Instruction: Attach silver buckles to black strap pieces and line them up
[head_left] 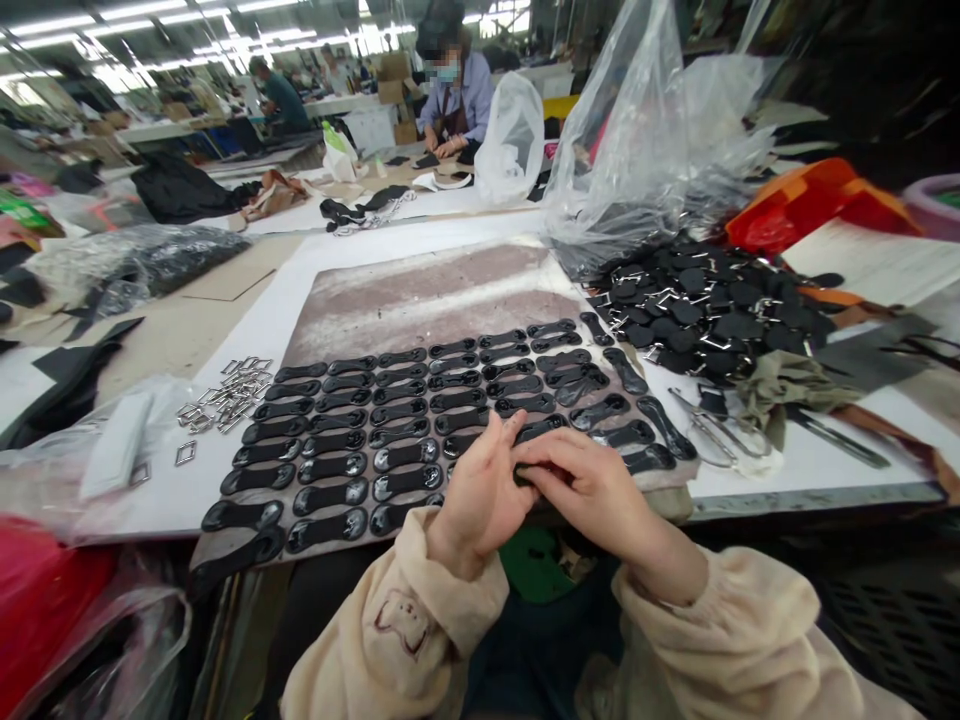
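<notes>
My left hand [487, 485] and my right hand [585, 480] meet at the front edge of a board [420, 290]. The right thumb and index finger pinch something small and dark against the left fingers; most of it is hidden. Rows of black strips [334, 467] with rounded, glossy ends cover the near part of the board, beyond and to the left of my hands. Metal rectangular rings [229, 393] lie loosely heaped left of the board. To its right is a big pile of black pieces with metal rings [705, 300].
Scissors [709, 425] and tweezers [844, 440] lie at the right near a crumpled cloth [791, 390]. Clear plastic bags [637, 130] stand behind the pile, beside an orange bag [817, 205]. Across the table a person [457, 90] in a mask handles dark pieces.
</notes>
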